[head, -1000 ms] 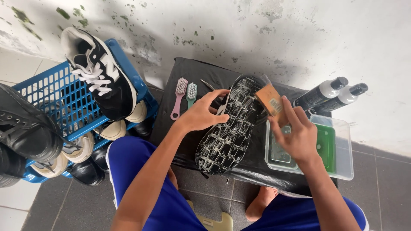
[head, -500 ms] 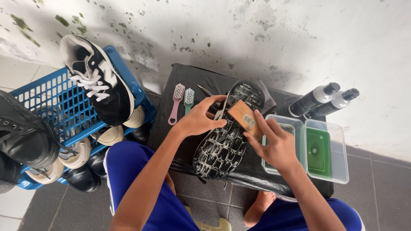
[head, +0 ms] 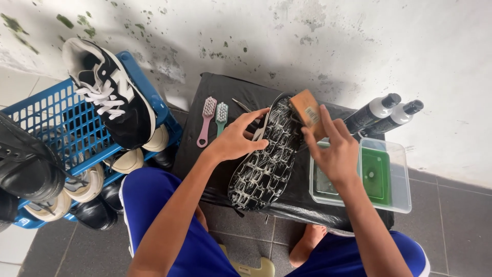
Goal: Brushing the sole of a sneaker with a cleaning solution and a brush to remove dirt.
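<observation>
A black shoe lies sole up on a black-covered stand, its tread coated in white foam. My left hand grips the shoe's left edge and holds it in place. My right hand holds a wooden-backed brush against the sole's far end. Both forearms reach in from the bottom of the view.
A pink brush and a green brush lie on the stand. A clear tub with a green sponge sits at right, two grey bottles behind it. A blue basket of shoes stands at left, a black sneaker on top.
My right hand has carried the brush from beside the tub onto the sole's far end. My left hand has stayed on the shoe.
</observation>
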